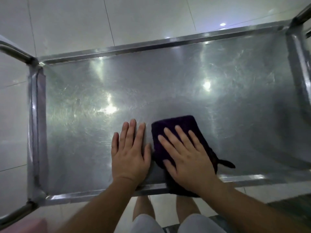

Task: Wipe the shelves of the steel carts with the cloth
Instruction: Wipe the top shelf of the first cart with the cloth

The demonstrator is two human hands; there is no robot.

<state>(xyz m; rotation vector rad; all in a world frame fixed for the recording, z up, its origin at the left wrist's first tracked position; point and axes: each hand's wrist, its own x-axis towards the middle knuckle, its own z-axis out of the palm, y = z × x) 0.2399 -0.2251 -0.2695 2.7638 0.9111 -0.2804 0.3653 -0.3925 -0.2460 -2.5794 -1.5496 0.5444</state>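
The top shelf of a steel cart (218, 78) fills the view, scratched and shiny, with a raised rim all round. A dark purple cloth (178, 122), folded, lies on the shelf near its front edge, its lower end hanging over the rim. My right hand (186, 155) presses flat on the cloth with straight, spread fingers. My left hand (130, 152) lies flat on the bare steel just left of the cloth, fingers straight and together.
Tubular cart handles rise at the left (15, 52) and the far right corner (303, 14). Pale floor tiles (67, 22) surround the cart. My legs (144, 211) stand below the shelf's front rim. Something pink (25, 226) shows at the bottom left.
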